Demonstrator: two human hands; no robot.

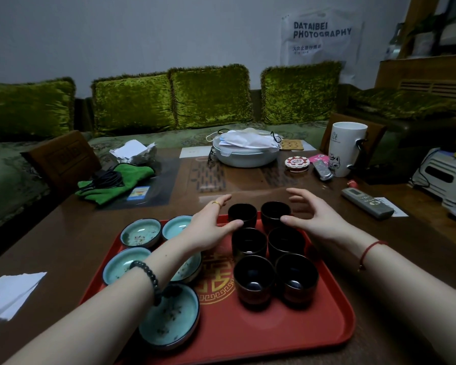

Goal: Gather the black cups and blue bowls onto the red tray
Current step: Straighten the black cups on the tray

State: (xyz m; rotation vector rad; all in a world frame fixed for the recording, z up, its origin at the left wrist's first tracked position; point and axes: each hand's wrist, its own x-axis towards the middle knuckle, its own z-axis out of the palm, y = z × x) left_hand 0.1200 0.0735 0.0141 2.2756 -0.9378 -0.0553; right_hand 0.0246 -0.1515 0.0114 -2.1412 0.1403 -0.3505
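Red tray (274, 338): six black cups (249, 243) at 3 o'clock, five blue bowls (140, 233) at 9. Left hand (211, 230), right hand (316, 219) released, empty. Left forearm (103, 306) half-hides two bowls.

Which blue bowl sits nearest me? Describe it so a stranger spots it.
Start at the red tray on the table. On its left half, take the blue bowl at the near corner. It sits alone, closest to the person, while the other four pair up beyond it.

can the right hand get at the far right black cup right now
Probably yes: the right hand hovers open beside the far right black cup, thumb by its rim, nothing between them, though the far left cup stands close.
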